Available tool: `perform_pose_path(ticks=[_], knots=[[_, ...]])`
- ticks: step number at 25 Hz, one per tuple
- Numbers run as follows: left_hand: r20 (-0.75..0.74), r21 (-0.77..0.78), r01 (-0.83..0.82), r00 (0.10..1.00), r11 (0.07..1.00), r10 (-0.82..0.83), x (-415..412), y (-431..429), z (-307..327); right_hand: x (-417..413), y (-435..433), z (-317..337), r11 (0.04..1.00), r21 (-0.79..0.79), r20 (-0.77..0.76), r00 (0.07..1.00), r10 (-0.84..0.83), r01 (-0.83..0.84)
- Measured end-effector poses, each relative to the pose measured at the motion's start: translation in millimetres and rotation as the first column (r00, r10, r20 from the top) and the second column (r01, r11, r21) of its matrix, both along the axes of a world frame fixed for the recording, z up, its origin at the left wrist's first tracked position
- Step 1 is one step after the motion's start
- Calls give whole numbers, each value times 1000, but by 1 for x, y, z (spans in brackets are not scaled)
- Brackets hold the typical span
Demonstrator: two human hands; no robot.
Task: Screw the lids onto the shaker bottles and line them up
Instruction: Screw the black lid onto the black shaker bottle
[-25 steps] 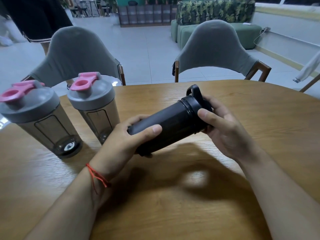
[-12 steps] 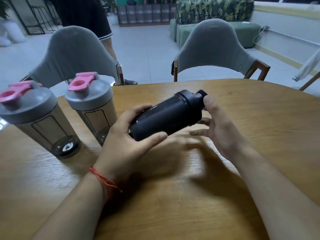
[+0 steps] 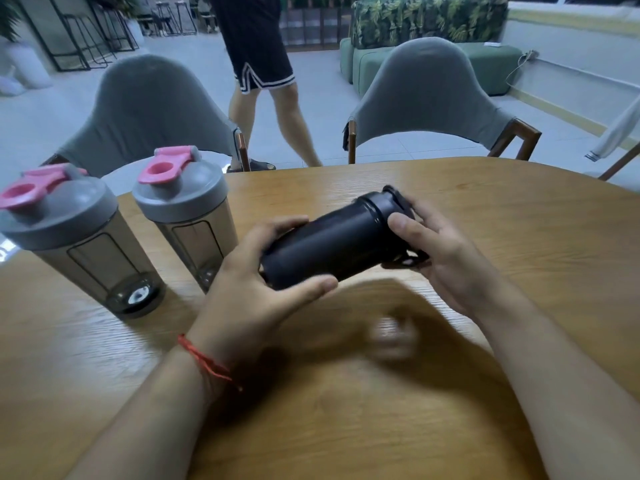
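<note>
A black shaker bottle lies tilted above the wooden table, its black lid pointing up and to the right. My left hand grips the bottle's base end. My right hand wraps the lid end, thumb on the rim. At the left two smoky clear shaker bottles stand upright side by side, one at the far left and one nearer the middle. Each carries a grey lid with a pink flip cap.
Two grey-backed chairs stand at the table's far edge. A person in black shorts walks across the floor behind them. A green sofa stands at the back right.
My right hand, loose beside the lid half a second ago, has closed around the lid end again. The bottle has shifted a little. The person behind has walked to the right.
</note>
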State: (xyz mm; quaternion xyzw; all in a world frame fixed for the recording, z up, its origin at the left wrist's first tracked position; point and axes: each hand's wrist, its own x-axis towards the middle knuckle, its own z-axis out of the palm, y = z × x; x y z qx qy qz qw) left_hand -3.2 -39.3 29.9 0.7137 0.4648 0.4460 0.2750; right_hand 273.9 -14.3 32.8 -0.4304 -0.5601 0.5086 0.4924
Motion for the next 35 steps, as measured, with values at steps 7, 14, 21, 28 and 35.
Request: perform_pose_path(ticks=[7,14,21,28,35], knots=[[36,-30,40,999,999,-39,3,0,0,5,-1,0,996,-86,39,999,-27,30],[499,-522,219,862,825,87,14,-1,6,6,-3,0,983,109,29,989,147,-149],[-337,387,217,938,896,-82,3,0,-7,1,-6,2,982,-181,89,994,63,-46],[412,-337,4,900,941,144,22,-5,-2,6,-1,-2,991,37,-19,991,130,-129],[438,-480,137,893,867,101,22,-5,3,4,-3,-2,992,51,-81,989,122,-118]])
